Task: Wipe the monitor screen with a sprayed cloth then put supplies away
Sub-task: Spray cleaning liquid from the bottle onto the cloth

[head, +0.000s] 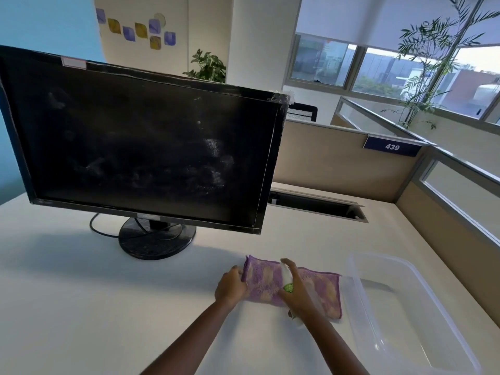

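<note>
A black monitor [140, 142] stands on the white desk [81, 307], its dark screen smudged with pale streaks. In front of it lies a folded purple and tan cloth [263, 280]. My left hand [231, 285] grips the cloth's left edge. My right hand [296, 288] holds a small white spray bottle [286, 277] with a green label just above the cloth, one finger on its top and the nozzle pointing toward the cloth.
A clear plastic bin [405, 315] sits right of the cloth, close to the desk's right partition [446, 226]. The monitor's round base [157, 239] and its cable [100, 231] lie behind my hands. A cable slot [316, 204] opens at the desk's back.
</note>
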Demonstrator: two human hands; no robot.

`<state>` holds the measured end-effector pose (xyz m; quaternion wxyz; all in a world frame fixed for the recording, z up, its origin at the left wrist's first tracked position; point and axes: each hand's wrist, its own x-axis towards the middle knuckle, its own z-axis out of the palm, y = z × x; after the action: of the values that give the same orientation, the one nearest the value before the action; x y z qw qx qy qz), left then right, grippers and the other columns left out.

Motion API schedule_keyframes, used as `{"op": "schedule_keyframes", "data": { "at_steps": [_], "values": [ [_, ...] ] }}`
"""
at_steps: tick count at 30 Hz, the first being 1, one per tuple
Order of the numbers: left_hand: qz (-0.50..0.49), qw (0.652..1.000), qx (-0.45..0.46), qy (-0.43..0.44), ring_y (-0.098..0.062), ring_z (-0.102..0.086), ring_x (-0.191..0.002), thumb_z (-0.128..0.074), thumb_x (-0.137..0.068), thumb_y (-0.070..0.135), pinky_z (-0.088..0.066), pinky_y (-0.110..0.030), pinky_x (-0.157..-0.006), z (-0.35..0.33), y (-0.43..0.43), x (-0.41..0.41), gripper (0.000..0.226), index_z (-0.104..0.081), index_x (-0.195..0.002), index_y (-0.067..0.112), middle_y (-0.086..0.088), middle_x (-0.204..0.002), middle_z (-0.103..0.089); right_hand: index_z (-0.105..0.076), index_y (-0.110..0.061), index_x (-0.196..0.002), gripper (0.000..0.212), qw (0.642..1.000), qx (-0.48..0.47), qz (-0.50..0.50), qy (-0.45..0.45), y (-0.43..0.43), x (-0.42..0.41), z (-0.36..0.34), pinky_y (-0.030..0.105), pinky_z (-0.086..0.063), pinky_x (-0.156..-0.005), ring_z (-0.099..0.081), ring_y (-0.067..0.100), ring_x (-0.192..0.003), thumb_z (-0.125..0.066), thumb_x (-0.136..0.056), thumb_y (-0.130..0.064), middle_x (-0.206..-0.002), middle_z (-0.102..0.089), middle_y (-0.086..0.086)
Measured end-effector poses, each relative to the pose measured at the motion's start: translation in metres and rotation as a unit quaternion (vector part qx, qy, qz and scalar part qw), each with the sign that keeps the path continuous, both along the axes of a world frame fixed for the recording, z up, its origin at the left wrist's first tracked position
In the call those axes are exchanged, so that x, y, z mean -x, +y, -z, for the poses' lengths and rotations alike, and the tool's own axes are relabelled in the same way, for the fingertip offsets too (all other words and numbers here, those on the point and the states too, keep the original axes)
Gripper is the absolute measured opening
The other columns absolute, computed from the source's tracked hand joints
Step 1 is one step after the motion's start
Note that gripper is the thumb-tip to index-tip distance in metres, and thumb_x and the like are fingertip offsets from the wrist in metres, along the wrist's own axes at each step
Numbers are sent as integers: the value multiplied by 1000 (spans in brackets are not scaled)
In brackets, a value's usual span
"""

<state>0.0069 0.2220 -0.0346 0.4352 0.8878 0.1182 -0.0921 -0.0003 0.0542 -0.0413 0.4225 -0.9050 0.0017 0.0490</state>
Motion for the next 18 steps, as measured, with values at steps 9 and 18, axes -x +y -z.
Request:
{"op": "schedule_keyframes", "data": {
  "at_steps": [9,18],
  "values": [
    [5,1000,2,18,-33,-58,-109,-57,-84,11,-49,-36,-87,0,-1,-1,35,-51,-118,8,-15,-123,-59,-22,-38,-140,68,994,106,-20,11,16,2,-6,25,-42,-41,-45,11,-44,-49,-85,-10,-62,-48,-3],
    [7,1000,1,25,-30,-58,-110,-59,-82,10,-48,-34,-87,-1,1,-2,37,-51,-118,9,-12,-123,-60,-31,-34,-133,54,991,131,20,-16,20,10,-11,29,-47,-47,-43,9,-45,-49,-88,-10,-61,-45,-4]
  ]
}}
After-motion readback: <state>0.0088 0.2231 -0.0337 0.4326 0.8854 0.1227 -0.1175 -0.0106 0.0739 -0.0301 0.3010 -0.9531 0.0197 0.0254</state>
